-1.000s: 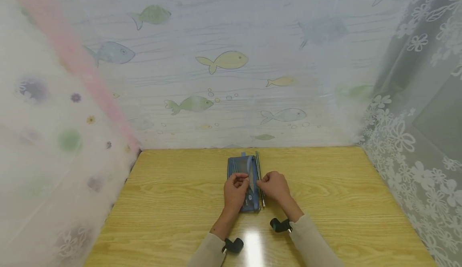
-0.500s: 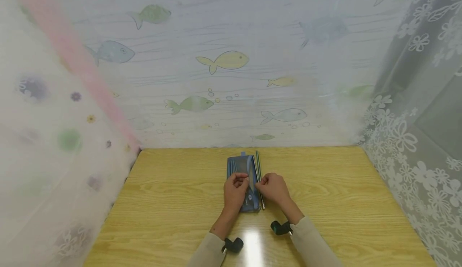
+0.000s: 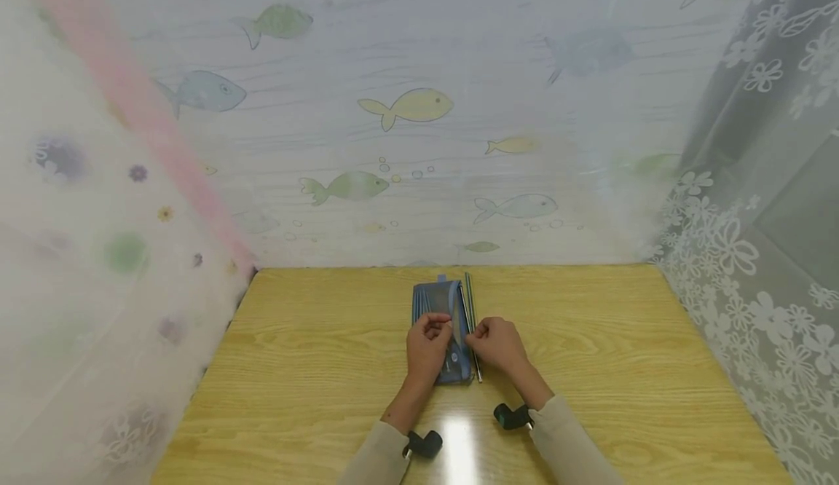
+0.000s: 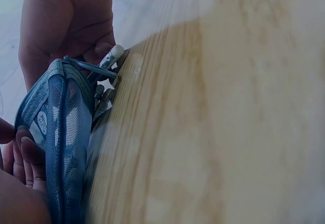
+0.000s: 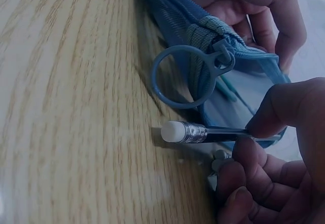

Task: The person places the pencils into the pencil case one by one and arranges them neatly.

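A blue mesh pencil case (image 3: 438,297) lies lengthwise on the table, its zipped mouth open toward the right. My left hand (image 3: 427,347) pinches the edge of that mouth between thumb and fingers. In the right wrist view, the thumb and index finger of my right hand (image 3: 501,342) pinch a dark pencil (image 5: 218,133) with a white eraser, lying along the case's opening. A ring-shaped zipper pull (image 5: 156,84) sticks out near the eraser. Other rod ends (image 5: 221,158) show just under the pencil, partly hidden by my fingers. Several slim sticks (image 3: 422,300) show through the mesh.
The wooden table (image 3: 314,354) carries the case and meets a fish-patterned curtain (image 3: 419,201) at its back edge. A flower-patterned sheet (image 3: 118,288) hangs at the left, and a lace-printed one (image 3: 734,252) at the right. Wrist cameras (image 3: 424,444) sit below both hands.
My right hand has moved a little toward me, and the pencil's near end sits slightly lower. The left hand and the case have stayed in place.
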Demonstrator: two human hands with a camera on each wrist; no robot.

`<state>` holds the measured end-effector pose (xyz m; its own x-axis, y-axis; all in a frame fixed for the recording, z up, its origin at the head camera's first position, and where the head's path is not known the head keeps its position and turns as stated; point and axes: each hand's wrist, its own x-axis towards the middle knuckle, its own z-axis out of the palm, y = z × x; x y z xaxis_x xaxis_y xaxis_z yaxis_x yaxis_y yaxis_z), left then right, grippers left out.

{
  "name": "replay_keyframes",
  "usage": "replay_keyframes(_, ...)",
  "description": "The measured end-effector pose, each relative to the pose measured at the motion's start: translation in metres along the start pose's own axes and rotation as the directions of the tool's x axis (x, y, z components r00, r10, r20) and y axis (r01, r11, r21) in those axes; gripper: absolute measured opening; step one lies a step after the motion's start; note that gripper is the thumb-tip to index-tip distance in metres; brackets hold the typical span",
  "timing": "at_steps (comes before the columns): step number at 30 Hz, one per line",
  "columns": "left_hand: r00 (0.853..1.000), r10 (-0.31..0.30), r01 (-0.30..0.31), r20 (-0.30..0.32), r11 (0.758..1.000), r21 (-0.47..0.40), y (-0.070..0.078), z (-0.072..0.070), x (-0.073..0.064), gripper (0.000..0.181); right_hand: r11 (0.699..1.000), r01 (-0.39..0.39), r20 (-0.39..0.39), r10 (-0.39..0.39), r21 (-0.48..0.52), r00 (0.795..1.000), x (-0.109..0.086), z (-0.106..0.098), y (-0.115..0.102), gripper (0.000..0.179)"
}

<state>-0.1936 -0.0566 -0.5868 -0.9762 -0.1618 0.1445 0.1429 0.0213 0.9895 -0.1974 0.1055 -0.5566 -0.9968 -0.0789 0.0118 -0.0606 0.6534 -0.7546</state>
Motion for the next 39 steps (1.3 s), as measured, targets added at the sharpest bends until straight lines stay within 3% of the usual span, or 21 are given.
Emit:
replay_keyframes(14, 1.0, -0.004, 0.004, 0.009, 1.0, 0.002, 0.002, -0.001, 0.0, 0.01, 0.999, -0.027, 0.01, 0.026, 0.04, 1.0, 0.003, 0.002, -0.003, 0.017)
replay_keyframes(25, 0.999, -0.001, 0.002, -0.04, 1.0, 0.027, 0.005, 0.005, -0.001, 0.011, 0.998, -0.044, 0.028, 0.043, 0.043, 0.999, 0.002, 0.002, -0.005, 0.019)
replay_keyframes(39, 1.0, 0.01, -0.01, 0.011, 1.0, -0.012, 0.002, 0.0, 0.001, 0.008, 0.992, -0.075, 0.047, 0.07, 0.102, 0.996, 0.012, 0.005, 0.003, 0.031)
